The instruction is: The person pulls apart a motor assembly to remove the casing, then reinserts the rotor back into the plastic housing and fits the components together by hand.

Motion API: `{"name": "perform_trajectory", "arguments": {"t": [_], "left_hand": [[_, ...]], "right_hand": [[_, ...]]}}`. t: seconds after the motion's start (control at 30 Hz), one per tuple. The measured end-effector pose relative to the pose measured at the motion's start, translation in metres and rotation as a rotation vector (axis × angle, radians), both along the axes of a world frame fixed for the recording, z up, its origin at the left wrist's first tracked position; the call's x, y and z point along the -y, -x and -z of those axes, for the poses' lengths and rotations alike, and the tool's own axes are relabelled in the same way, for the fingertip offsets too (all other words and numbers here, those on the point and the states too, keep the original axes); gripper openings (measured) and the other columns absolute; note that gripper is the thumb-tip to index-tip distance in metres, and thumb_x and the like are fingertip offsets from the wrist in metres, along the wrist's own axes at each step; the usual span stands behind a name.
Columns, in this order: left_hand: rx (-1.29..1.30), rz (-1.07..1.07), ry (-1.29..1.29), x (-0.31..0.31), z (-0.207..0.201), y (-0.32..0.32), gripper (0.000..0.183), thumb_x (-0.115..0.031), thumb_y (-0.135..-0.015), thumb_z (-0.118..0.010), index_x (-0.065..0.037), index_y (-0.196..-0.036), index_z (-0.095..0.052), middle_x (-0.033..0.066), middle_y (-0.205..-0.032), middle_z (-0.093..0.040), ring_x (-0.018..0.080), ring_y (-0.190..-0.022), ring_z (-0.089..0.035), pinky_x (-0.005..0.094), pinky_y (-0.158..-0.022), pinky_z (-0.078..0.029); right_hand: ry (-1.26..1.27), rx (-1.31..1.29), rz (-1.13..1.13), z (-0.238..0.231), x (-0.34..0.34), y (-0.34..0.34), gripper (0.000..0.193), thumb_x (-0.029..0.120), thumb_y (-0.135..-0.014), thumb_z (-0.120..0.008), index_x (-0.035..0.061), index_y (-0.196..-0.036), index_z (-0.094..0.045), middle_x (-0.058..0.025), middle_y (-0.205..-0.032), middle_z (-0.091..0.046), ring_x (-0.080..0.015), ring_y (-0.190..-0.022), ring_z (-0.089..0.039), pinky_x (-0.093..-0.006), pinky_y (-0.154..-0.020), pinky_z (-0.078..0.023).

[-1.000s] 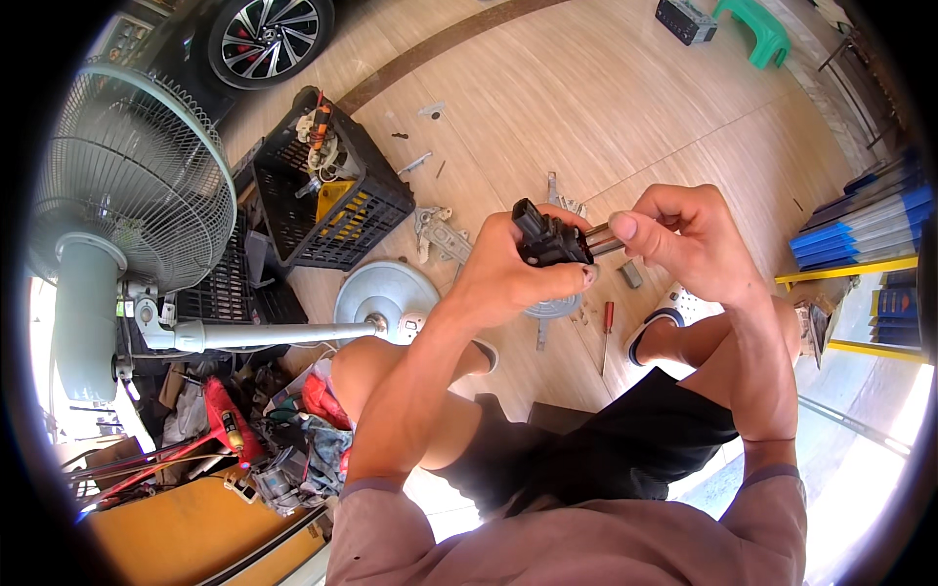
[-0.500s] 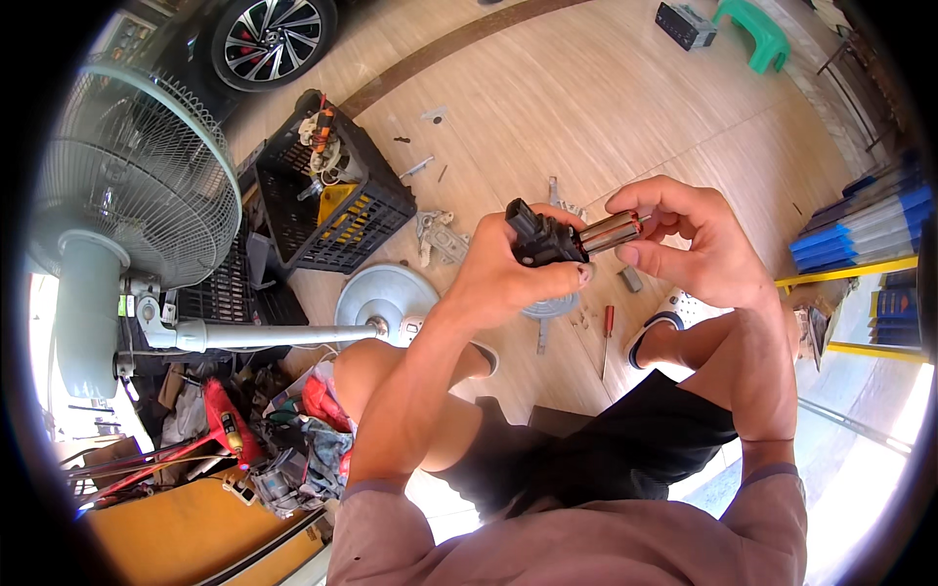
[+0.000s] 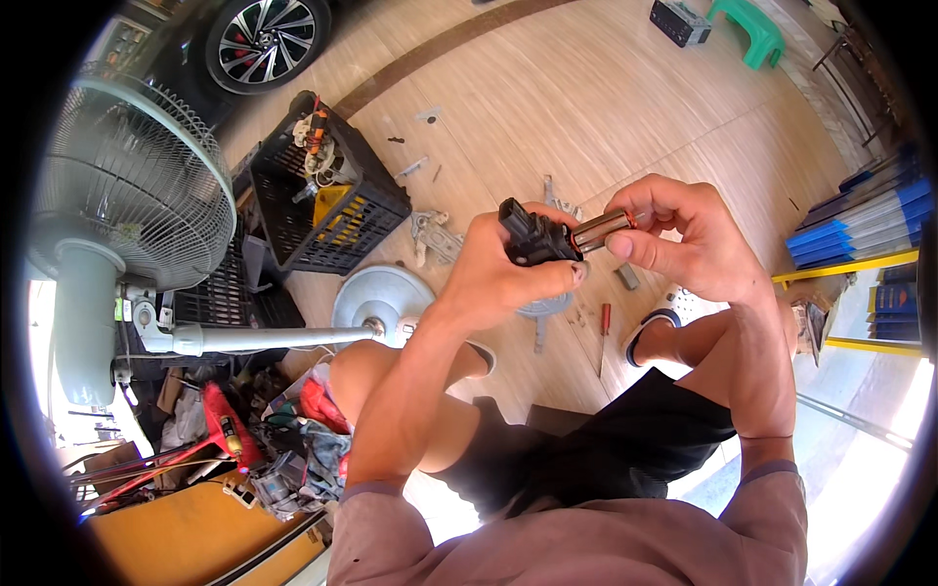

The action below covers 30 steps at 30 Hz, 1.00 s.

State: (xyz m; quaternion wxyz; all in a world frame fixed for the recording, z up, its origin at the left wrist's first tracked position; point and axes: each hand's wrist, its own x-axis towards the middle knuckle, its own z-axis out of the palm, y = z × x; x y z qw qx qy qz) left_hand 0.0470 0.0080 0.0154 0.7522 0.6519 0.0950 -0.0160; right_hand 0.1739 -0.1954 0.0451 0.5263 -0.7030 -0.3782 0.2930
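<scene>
My left hand (image 3: 493, 278) is wrapped round a black plastic motor housing (image 3: 532, 239) with a connector socket pointing up and left. From the housing's right side sticks out a shiny slotted metal armature (image 3: 596, 231) with reddish copper at its end. The thumb and forefinger of my right hand (image 3: 699, 239) pinch the armature's outer end. Whether the armature is fixed in the housing cannot be made out. Below my hands a round metal part (image 3: 545, 304) lies on the floor, partly hidden. A red-handled screwdriver (image 3: 605, 320) and a small grey block (image 3: 626, 277) lie near it.
To the left stand a fan (image 3: 127, 186) on its round base (image 3: 383, 293) and a black crate (image 3: 366, 220) of parts. Metal brackets (image 3: 435, 234) lie beside the crate. Blue boxes (image 3: 860, 215) fill a yellow-edged shelf at right; a green stool (image 3: 752, 34) is far off.
My right thumb and fingers have closed in on the armature's end, where they were held more loosely around it. The armature has tilted slightly; the left hand keeps its grip.
</scene>
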Motion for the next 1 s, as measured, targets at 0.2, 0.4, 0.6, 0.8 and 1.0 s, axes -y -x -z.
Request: {"name": "perform_trajectory", "arguments": {"t": [0.2, 0.4, 0.6, 0.8, 1.0], "left_hand": [[-0.004, -0.015, -0.023, -0.0008, -0.0048, 0.0004, 0.038, -0.01, -0.072, -0.082, 0.001, -0.105, -0.067, 0.0022, -0.089, -0.068, 0.0077, -0.08, -0.06, 0.0247, -0.072, -0.05], [0.0, -0.005, -0.031, -0.0004, -0.0059, 0.001, 0.038, -0.011, -0.072, -0.082, 0.001, -0.105, -0.067, 0.0013, -0.088, -0.066, 0.0072, -0.079, -0.06, 0.0243, -0.071, -0.049], [0.002, -0.003, -0.033, 0.0, -0.0054, 0.0021, 0.038, -0.011, -0.072, -0.082, 0.001, -0.105, -0.067, 0.0011, -0.087, -0.066, 0.0071, -0.079, -0.059, 0.0242, -0.07, -0.049], [0.011, -0.009, -0.028, -0.0005, -0.0047, 0.0019, 0.039, -0.011, -0.072, -0.082, 0.001, -0.106, -0.067, 0.0017, -0.087, -0.066, 0.0072, -0.079, -0.06, 0.0242, -0.07, -0.049], [0.005, -0.002, -0.017, -0.0004, -0.0059, 0.0019, 0.039, -0.01, -0.072, -0.081, 0.002, -0.106, -0.066, 0.0023, -0.087, -0.066, 0.0073, -0.078, -0.06, 0.0243, -0.07, -0.05]], "right_hand": [[-0.097, 0.0, 0.01, 0.0019, 0.0006, 0.0019, 0.039, 0.006, -0.081, -0.08, 0.0011, -0.116, -0.063, -0.0045, -0.098, -0.065, -0.01, -0.083, -0.058, -0.0273, -0.077, -0.051], [-0.085, 0.034, -0.007, 0.0012, -0.0003, 0.0007, 0.035, 0.007, -0.082, -0.079, 0.0004, -0.114, -0.064, -0.0034, -0.094, -0.066, -0.0104, -0.082, -0.059, -0.0269, -0.076, -0.051], [-0.031, -0.058, 0.004, 0.0005, -0.0003, -0.0001, 0.031, 0.016, -0.085, -0.079, -0.001, -0.107, -0.065, -0.0033, -0.089, -0.067, -0.0108, -0.078, -0.06, -0.0263, -0.072, -0.051], [-0.127, -0.088, 0.034, 0.0031, -0.0044, 0.0042, 0.031, 0.011, -0.084, -0.079, -0.0003, -0.11, -0.065, -0.0035, -0.088, -0.068, -0.01, -0.079, -0.062, -0.0261, -0.074, -0.051], [-0.162, 0.042, -0.006, 0.0014, -0.0019, 0.0019, 0.032, 0.004, -0.084, -0.077, 0.0006, -0.113, -0.065, -0.0037, -0.088, -0.069, -0.0108, -0.08, -0.064, -0.0276, -0.077, -0.053]]}}
